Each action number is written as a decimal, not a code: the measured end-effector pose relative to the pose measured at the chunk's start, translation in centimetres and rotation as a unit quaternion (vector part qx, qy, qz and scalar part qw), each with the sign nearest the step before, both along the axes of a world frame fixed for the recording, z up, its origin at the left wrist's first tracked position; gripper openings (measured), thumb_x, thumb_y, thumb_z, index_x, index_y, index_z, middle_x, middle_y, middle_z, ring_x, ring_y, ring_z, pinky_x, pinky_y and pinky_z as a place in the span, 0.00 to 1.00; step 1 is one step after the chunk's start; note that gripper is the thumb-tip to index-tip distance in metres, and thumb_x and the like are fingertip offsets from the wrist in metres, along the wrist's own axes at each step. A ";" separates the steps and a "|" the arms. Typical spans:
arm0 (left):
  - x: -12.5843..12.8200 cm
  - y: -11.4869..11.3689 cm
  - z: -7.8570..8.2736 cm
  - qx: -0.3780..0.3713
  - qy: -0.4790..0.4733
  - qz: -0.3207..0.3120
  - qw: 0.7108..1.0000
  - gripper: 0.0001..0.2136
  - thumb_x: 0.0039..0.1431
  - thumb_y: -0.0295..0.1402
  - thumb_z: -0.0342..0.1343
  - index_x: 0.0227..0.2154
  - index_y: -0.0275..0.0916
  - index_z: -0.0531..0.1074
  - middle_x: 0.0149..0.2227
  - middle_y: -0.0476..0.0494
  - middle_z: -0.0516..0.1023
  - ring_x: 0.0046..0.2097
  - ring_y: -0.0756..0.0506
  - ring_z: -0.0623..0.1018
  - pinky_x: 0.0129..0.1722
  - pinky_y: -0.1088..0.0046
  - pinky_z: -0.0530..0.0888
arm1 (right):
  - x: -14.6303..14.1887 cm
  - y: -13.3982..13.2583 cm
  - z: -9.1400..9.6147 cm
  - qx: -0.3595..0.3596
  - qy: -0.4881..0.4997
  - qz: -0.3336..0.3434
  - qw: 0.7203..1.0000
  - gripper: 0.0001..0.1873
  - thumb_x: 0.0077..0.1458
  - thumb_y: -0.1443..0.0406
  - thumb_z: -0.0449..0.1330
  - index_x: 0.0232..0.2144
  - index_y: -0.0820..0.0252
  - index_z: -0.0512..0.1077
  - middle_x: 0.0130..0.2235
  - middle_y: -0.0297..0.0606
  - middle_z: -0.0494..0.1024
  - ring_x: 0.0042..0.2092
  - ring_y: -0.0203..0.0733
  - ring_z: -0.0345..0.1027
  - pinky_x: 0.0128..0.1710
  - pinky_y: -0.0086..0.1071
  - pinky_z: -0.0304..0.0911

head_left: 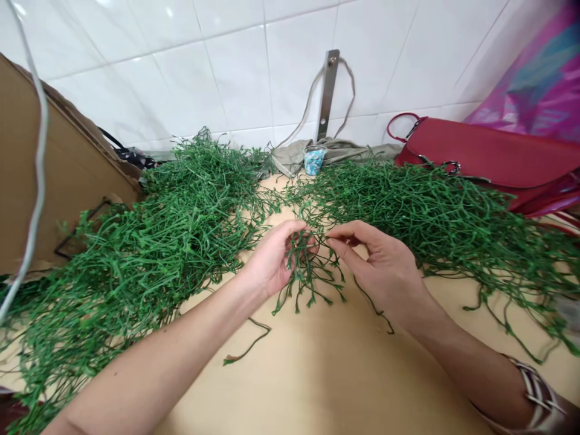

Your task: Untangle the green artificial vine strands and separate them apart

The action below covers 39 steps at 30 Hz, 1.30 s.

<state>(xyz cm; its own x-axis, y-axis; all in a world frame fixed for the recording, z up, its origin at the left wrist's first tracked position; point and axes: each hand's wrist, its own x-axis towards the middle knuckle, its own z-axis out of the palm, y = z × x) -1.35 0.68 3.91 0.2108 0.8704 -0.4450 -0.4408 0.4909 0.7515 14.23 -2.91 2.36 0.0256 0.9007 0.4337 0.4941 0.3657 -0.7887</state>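
Note:
My left hand (281, 257) is closed around a small bunch of thin green artificial stems (310, 275), whose forked tips hang out below the fingers. Beside it, my right hand (378, 260) pinches a single green stem between thumb and forefinger, close to the bunch; a dark strand (374, 305) trails below that hand, and I cannot tell whether it is the same piece. A large pile of green stems (181, 235) spreads to the left, and another heap (408, 205) lies behind and to the right. One loose stem (254, 344) rests on the table under my left forearm.
A cardboard box (58, 163) stands at the left, with a white cable (40, 151) in front. By the tiled wall (235, 72) are a small blue-and-white cup (314, 160), a grey cloth (357, 150) and a metal bracket (328, 93). A red handbag (489, 157) sits at right.

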 end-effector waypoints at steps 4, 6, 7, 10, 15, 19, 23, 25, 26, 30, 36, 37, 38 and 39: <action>-0.1 -0.1 -0.5 0.081 0.004 -0.028 0.996 0.07 0.51 0.24 0.64 0.26 0.36 0.69 0.25 0.53 0.73 0.27 0.54 0.74 0.34 0.77 0.73 | 0.1 -0.1 0.3 0.000 -0.011 -0.010 1.000 0.06 0.58 0.62 0.60 0.31 0.54 0.76 0.29 0.33 0.79 0.32 0.39 0.70 0.37 0.33 0.66; -0.1 -0.2 -0.7 0.110 0.012 -0.051 0.992 0.08 0.50 0.26 0.65 0.27 0.36 0.69 0.26 0.53 0.73 0.28 0.53 0.75 0.34 0.77 0.71 | 0.1 -0.1 0.4 -0.023 -0.008 -0.014 1.000 0.09 0.59 0.59 0.60 0.29 0.55 0.76 0.27 0.32 0.78 0.30 0.39 0.69 0.35 0.33 0.65; 0.0 -0.2 -0.9 0.123 0.015 -0.061 0.990 0.08 0.50 0.27 0.65 0.27 0.36 0.69 0.26 0.53 0.73 0.29 0.53 0.75 0.34 0.77 0.70 | 0.1 -0.1 0.5 -0.032 -0.003 -0.018 0.999 0.10 0.59 0.58 0.60 0.28 0.55 0.76 0.26 0.32 0.77 0.29 0.39 0.68 0.34 0.33 0.64; 0.0 -0.3 -1.2 0.154 0.019 -0.078 0.985 0.08 0.50 0.28 0.66 0.29 0.36 0.70 0.27 0.53 0.74 0.31 0.53 0.75 0.36 0.77 0.70 | 0.2 -0.1 0.5 -0.052 0.006 -0.029 0.998 0.11 0.57 0.57 0.62 0.26 0.55 0.75 0.25 0.32 0.76 0.28 0.38 0.67 0.33 0.32 0.63; -0.1 -0.4 -0.8 0.144 0.020 -0.083 0.986 0.08 0.54 0.29 0.64 0.28 0.37 0.68 0.26 0.53 0.72 0.30 0.53 0.73 0.33 0.76 0.69 | 0.7 0.0 0.8 -0.075 0.001 0.003 0.997 0.11 0.56 0.56 0.62 0.28 0.55 0.76 0.26 0.32 0.76 0.29 0.38 0.67 0.34 0.33 0.63; -0.3 -0.2 -0.4 0.173 0.055 -0.061 0.982 0.09 0.54 0.27 0.63 0.26 0.37 0.67 0.25 0.55 0.70 0.28 0.54 0.70 0.32 0.76 0.66 | 0.8 -0.1 0.8 -0.118 0.017 0.048 0.992 0.13 0.58 0.54 0.60 0.28 0.55 0.75 0.27 0.33 0.75 0.28 0.38 0.65 0.28 0.31 0.60; -0.4 0.2 -0.8 0.190 0.051 -0.045 0.979 0.07 0.51 0.26 0.66 0.31 0.36 0.73 0.28 0.53 0.73 0.31 0.53 0.71 0.36 0.76 0.67 | 1.0 0.0 0.6 -0.125 -0.046 0.078 0.988 0.12 0.59 0.56 0.57 0.27 0.55 0.70 0.25 0.32 0.71 0.27 0.37 0.62 0.25 0.30 0.56; -0.4 0.3 -1.1 0.192 0.041 -0.049 0.979 0.07 0.50 0.26 0.67 0.33 0.35 0.76 0.31 0.51 0.76 0.34 0.52 0.73 0.39 0.75 0.68 | 1.3 0.1 0.6 -0.110 -0.102 0.100 0.984 0.12 0.60 0.58 0.55 0.27 0.55 0.67 0.25 0.31 0.71 0.27 0.37 0.61 0.26 0.31 0.56; -0.4 0.4 -1.2 0.193 0.038 -0.052 0.979 0.07 0.51 0.26 0.67 0.33 0.34 0.77 0.32 0.50 0.77 0.34 0.52 0.73 0.40 0.75 0.68 | 1.5 0.2 0.6 -0.100 -0.129 0.109 0.981 0.11 0.61 0.58 0.54 0.27 0.54 0.65 0.25 0.31 0.70 0.26 0.36 0.60 0.27 0.31 0.56; -0.1 0.3 -1.6 0.185 0.018 -0.040 0.982 0.04 0.52 0.25 0.66 0.31 0.34 0.77 0.32 0.51 0.78 0.31 0.55 0.72 0.35 0.78 0.67 | 1.9 0.2 0.9 -0.072 -0.188 0.134 0.970 0.10 0.62 0.60 0.51 0.28 0.54 0.62 0.25 0.31 0.68 0.25 0.37 0.57 0.27 0.33 0.54; 0.8 0.0 -2.2 0.110 0.003 -0.050 0.993 0.04 0.57 0.25 0.62 0.34 0.35 0.73 0.25 0.53 0.75 0.24 0.54 0.72 0.27 0.78 0.69 | 1.8 0.2 0.6 -0.129 -0.167 0.153 0.965 0.13 0.63 0.59 0.48 0.26 0.53 0.58 0.24 0.30 0.64 0.26 0.37 0.56 0.25 0.31 0.53; 0.9 0.0 -2.3 0.105 0.000 -0.055 0.993 0.04 0.57 0.25 0.62 0.35 0.35 0.73 0.24 0.53 0.74 0.24 0.53 0.72 0.27 0.77 0.69 | 1.9 0.4 0.3 -0.134 -0.149 0.156 0.967 0.14 0.63 0.58 0.47 0.26 0.53 0.59 0.24 0.30 0.64 0.27 0.37 0.57 0.25 0.31 0.55; 0.9 0.0 -2.4 0.102 -0.004 -0.059 0.993 0.04 0.58 0.26 0.62 0.35 0.35 0.72 0.24 0.53 0.74 0.24 0.53 0.72 0.27 0.77 0.70 | 2.0 0.6 0.0 -0.138 -0.127 0.162 0.969 0.14 0.63 0.57 0.48 0.26 0.53 0.60 0.25 0.31 0.65 0.28 0.38 0.58 0.27 0.31 0.57; 0.9 0.0 -2.6 0.102 -0.010 -0.060 0.993 0.05 0.58 0.26 0.62 0.36 0.35 0.72 0.25 0.53 0.74 0.24 0.53 0.72 0.27 0.76 0.70 | 2.2 0.9 -0.3 -0.140 -0.105 0.170 0.970 0.15 0.64 0.55 0.48 0.26 0.53 0.61 0.27 0.32 0.67 0.30 0.39 0.61 0.29 0.32 0.60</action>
<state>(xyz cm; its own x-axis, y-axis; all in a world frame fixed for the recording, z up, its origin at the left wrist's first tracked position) -0.44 0.71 1.35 0.3258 0.9098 -0.2573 -0.4038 0.3799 0.8322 16.39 -2.05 2.06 -0.3565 0.9246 0.1341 0.5422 0.3216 -0.7762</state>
